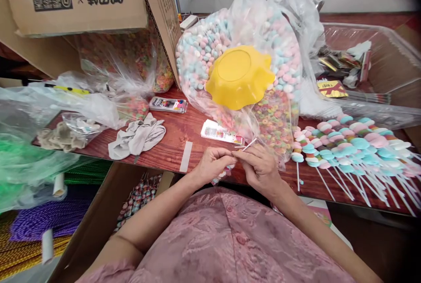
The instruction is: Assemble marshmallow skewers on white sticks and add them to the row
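Observation:
My left hand (213, 164) and my right hand (258, 167) meet at the table's front edge, the fingers of both pinched together. Between them is a candy skewer, its white stick (250, 143) poking out past my right fingers. Pink, white and bluish candy (226, 171) hangs below my left fingers, partly hidden by them. Whether a wrapper or tie is also pinched there I cannot make out. Just beyond my hands lies a stack of printed cards (219, 132). On the right, many candy skewers (357, 147) lie in a heap, sticks toward me.
A yellow wavy-edged bowl (235, 77) sits upside down on bags of marshmallows (205, 42) and ring candies (274, 116). A cardboard box (79, 2) stands back left, a grey cloth (138, 136) before it. A clear tub (388, 46) is at right; wrapped skewers (140, 195) fill a box below.

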Demonstrator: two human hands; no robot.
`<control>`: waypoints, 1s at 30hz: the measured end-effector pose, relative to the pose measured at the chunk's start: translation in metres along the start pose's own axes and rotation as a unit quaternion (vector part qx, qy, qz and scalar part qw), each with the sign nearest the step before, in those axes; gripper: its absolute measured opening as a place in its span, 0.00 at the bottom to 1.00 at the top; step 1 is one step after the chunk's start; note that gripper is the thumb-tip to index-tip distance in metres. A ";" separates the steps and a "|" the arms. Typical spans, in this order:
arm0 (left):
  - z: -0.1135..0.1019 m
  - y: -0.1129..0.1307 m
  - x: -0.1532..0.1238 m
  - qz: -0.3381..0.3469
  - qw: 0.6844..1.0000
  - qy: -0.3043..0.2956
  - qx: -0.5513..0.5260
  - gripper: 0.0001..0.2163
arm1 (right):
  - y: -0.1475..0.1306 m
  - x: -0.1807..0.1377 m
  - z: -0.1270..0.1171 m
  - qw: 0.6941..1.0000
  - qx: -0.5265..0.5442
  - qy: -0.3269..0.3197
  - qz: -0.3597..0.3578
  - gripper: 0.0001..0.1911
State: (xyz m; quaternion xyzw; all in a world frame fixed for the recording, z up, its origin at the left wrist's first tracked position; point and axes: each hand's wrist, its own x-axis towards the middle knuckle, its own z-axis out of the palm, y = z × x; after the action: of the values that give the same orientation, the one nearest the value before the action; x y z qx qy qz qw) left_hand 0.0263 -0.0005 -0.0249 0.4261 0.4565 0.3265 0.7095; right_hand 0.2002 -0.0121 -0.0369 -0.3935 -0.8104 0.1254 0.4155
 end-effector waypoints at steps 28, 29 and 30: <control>-0.008 0.016 -0.008 -0.101 0.981 -0.163 -0.005 0.09 | -0.002 -0.001 -0.017 0.941 0.288 -0.109 0.138 0.10; -0.009 0.017 -0.008 -0.125 0.974 -0.185 -0.025 0.08 | -0.007 0.000 -0.022 0.971 0.211 -0.097 0.049 0.07; -0.011 0.017 -0.009 -0.146 0.966 -0.211 -0.041 0.07 | -0.011 0.001 -0.028 0.987 0.131 -0.080 -0.047 0.08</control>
State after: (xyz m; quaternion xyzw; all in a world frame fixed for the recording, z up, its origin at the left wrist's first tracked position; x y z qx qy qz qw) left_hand 0.0119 0.0029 -0.0083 0.3846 0.3401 0.1407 0.8465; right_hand 0.2155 -0.0222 -0.0128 -0.2862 -0.8351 0.2419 0.4026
